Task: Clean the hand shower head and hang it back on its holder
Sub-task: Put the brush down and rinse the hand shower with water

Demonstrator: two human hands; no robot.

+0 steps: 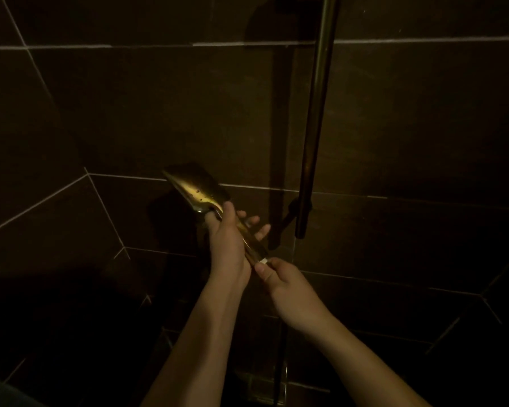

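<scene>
A brass-coloured hand shower head [196,188] with a flat square face and a slim handle points up and to the left in front of the dark tiled wall. My left hand [228,239] is wrapped around the middle of the handle, fingertips showing on its far side. My right hand [279,277] pinches something small and white [262,261] against the handle's lower end; I cannot tell what it is. The holder [291,214] is a dark bracket at the foot of the vertical rail [315,127], just right of my hands, with nothing in it.
Dark tiles with pale grout lines cover the walls, which meet in a corner at the left. A hose [279,365] drops down below my hands toward a metal fitting [262,386] at the bottom. The light is very dim.
</scene>
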